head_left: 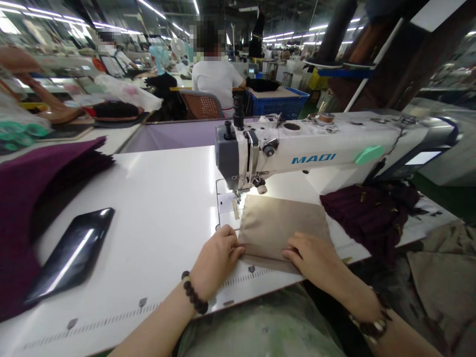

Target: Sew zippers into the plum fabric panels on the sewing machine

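A beige piece of fabric (282, 223) lies on the white sewing table, its far left corner close by the needle and presser foot (238, 197) of the sewing machine (308, 153). At the fabric's near left corner my left hand (219, 258) pinches the edge between thumb and curled fingers. My right hand (316, 258) grips the near edge further right, thumb and fingers closed on the cloth. Between the two hands the edge looks folded or creased. Both sets of fingertips are partly hidden by the hands themselves.
A dark phone (74, 253) and purple fabric (18, 208) lie on the left. Dark maroon pieces with zips (366, 213) are heaped under the machine arm's right end; more beige cloth (442, 277) is at lower right. A co-worker (213, 82) sits beyond, beside a blue crate (275, 103).
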Available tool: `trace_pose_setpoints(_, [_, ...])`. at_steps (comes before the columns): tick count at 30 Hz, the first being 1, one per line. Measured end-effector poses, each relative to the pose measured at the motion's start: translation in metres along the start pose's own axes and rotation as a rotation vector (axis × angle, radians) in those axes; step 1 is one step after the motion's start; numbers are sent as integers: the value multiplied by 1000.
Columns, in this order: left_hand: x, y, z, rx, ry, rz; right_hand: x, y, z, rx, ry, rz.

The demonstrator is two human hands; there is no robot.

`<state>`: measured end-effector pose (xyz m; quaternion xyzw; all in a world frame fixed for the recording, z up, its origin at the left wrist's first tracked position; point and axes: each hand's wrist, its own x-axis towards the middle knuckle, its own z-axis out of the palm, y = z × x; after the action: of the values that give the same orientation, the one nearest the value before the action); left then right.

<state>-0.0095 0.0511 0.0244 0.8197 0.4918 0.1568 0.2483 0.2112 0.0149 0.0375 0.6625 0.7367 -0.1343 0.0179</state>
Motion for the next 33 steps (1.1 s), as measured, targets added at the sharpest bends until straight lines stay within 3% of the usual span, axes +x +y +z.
trace_pose_setpoints(6, [1, 1, 8, 132, 83, 4, 8, -6, 0, -58, -67, -22])
trace_pose_setpoints(9, [0, -1, 5, 275, 71, 152, 6, -16, 6, -65, -96, -63])
trace_pose_setpoints(13, [10, -8, -6, 527, -1, 419, 13, -27, 10, -170, 65, -381])
trace_pose_setpoints(16, [25, -18, -10, 584, 18, 430, 32, -31, 6, -214, 176, -624])
trace_pose_setpoints(18, [33, -25, -9, 586, 22, 430, 46, -31, 4, -188, 135, -697])
trace_pose_setpoints(22, [38, -32, -3, 570, 39, 414, 58, -27, 8, -142, 52, -635])
trace_pose_setpoints(33, [52, -33, -10, 519, 54, 362, 73, -24, 11, -44, 114, -595])
